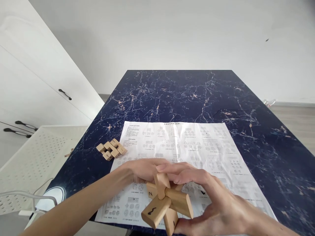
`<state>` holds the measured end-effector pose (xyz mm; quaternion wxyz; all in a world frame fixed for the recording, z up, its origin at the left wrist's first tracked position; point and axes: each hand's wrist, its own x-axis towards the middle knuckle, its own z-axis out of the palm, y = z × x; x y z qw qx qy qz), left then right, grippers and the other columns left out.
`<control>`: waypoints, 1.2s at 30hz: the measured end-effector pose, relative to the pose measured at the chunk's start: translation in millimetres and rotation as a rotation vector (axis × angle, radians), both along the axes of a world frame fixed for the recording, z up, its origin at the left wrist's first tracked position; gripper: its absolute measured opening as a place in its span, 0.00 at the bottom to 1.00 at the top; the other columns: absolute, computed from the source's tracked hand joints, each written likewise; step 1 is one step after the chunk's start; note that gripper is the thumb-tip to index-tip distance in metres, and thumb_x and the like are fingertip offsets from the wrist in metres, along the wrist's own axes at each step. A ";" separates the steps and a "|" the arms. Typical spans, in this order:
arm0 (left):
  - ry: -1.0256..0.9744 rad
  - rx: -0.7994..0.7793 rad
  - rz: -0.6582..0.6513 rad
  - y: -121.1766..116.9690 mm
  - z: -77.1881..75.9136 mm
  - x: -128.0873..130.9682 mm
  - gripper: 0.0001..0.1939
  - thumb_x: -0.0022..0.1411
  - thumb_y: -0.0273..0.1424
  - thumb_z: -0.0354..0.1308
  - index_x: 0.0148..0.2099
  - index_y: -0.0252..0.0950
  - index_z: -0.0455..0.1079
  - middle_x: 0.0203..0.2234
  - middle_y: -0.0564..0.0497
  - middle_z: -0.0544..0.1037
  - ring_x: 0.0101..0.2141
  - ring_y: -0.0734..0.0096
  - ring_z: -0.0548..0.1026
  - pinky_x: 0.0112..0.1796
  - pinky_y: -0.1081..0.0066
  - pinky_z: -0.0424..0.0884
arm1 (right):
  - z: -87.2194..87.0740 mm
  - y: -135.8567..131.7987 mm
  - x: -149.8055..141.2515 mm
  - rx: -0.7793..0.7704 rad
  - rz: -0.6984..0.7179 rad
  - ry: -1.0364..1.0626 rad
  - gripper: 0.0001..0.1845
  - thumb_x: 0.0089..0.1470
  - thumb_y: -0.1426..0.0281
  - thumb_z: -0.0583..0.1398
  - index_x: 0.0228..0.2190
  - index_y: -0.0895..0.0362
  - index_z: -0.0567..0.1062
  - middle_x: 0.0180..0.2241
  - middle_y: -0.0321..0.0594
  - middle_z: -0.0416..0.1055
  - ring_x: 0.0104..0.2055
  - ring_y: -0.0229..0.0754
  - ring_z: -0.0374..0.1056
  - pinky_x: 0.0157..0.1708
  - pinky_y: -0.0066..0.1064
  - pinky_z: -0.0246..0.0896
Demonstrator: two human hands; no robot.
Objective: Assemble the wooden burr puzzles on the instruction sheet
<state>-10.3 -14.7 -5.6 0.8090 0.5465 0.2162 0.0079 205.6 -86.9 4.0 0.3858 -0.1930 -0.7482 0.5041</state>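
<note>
Both my hands hold a wooden burr puzzle [165,203] made of crossed sticks with black marks, just above the near edge of a printed instruction sheet [201,147]. My left hand [141,170] grips it from the far left side. From the right, my right hand [209,196] wraps over and under it, fingers reaching across the top. A second small wooden puzzle [112,149] of interlocked blocks lies on the table left of the sheet, untouched.
The dark blue marble-patterned table [192,95] stretches ahead to a white wall. A white perforated rack or cart [31,157] stands at the left, beside white cabinets with black handles [65,94].
</note>
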 end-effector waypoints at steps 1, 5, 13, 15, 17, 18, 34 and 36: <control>-0.007 -0.039 -0.011 0.8 0.3 -0.4 0.18 0.63 0.43 0.69 0.29 0.35 0.73 0.21 0.57 0.67 0.22 0.77 0.63 0.23 0.74 0.60 | 0.5 -0.8 0.6 -0.022 -0.014 0.009 0.51 0.53 0.75 0.77 0.66 0.37 0.59 0.69 0.42 0.67 0.73 0.56 0.63 0.63 0.45 0.72; -0.025 -0.168 0.099 3.1 -4.8 -1.2 0.21 0.59 0.49 0.73 0.37 0.36 0.76 0.26 0.56 0.70 0.25 0.76 0.64 0.25 0.74 0.61 | 3.5 -1.4 10.1 -0.082 -0.101 0.028 0.52 0.49 0.76 0.79 0.65 0.37 0.62 0.70 0.43 0.66 0.72 0.61 0.64 0.64 0.51 0.73; -0.011 0.012 0.113 -5.9 22.8 -7.2 0.21 0.73 0.51 0.60 0.41 0.37 0.76 0.31 0.51 0.74 0.33 0.68 0.75 0.41 0.64 0.73 | 25.8 5.2 58.9 0.033 -0.458 -0.011 0.45 0.50 0.72 0.78 0.62 0.38 0.68 0.66 0.43 0.71 0.68 0.62 0.69 0.61 0.56 0.76; 0.105 0.287 0.203 -17.3 38.0 -17.6 0.18 0.76 0.48 0.56 0.44 0.38 0.75 0.34 0.51 0.76 0.33 0.69 0.74 0.39 0.65 0.72 | 26.8 9.1 74.0 0.066 -0.568 -0.037 0.42 0.49 0.71 0.78 0.60 0.39 0.69 0.66 0.44 0.72 0.67 0.63 0.70 0.60 0.58 0.76; 0.251 0.599 0.387 -31.3 46.8 -33.4 0.18 0.77 0.47 0.53 0.44 0.39 0.75 0.34 0.51 0.76 0.32 0.68 0.72 0.32 0.67 0.68 | 22.2 13.9 89.5 0.088 -0.689 -0.092 0.40 0.48 0.67 0.78 0.58 0.40 0.70 0.63 0.45 0.74 0.67 0.64 0.70 0.61 0.60 0.75; 0.315 0.755 0.508 -38.1 47.5 -43.2 0.17 0.78 0.46 0.52 0.44 0.39 0.74 0.34 0.50 0.76 0.33 0.67 0.73 0.33 0.67 0.68 | 17.9 16.6 97.4 0.099 -0.747 -0.121 0.39 0.46 0.65 0.79 0.57 0.40 0.71 0.63 0.46 0.75 0.66 0.64 0.70 0.62 0.61 0.73; 1.006 1.544 0.918 -50.5 -16.9 -129.2 0.37 0.67 0.53 0.62 0.66 0.34 0.60 0.58 0.33 0.74 0.59 0.37 0.74 0.58 0.41 0.71 | -38.0 38.4 150.3 -0.337 -1.230 -0.215 0.47 0.31 0.51 0.81 0.51 0.48 0.70 0.59 0.50 0.77 0.60 0.64 0.76 0.65 0.54 0.68; 1.007 1.563 0.900 -49.3 -13.3 -128.5 0.32 0.68 0.51 0.61 0.63 0.36 0.64 0.56 0.35 0.77 0.56 0.39 0.76 0.56 0.44 0.73 | -39.2 39.7 152.8 -0.339 -1.214 -0.211 0.50 0.30 0.50 0.81 0.52 0.48 0.69 0.59 0.51 0.76 0.61 0.65 0.75 0.66 0.56 0.67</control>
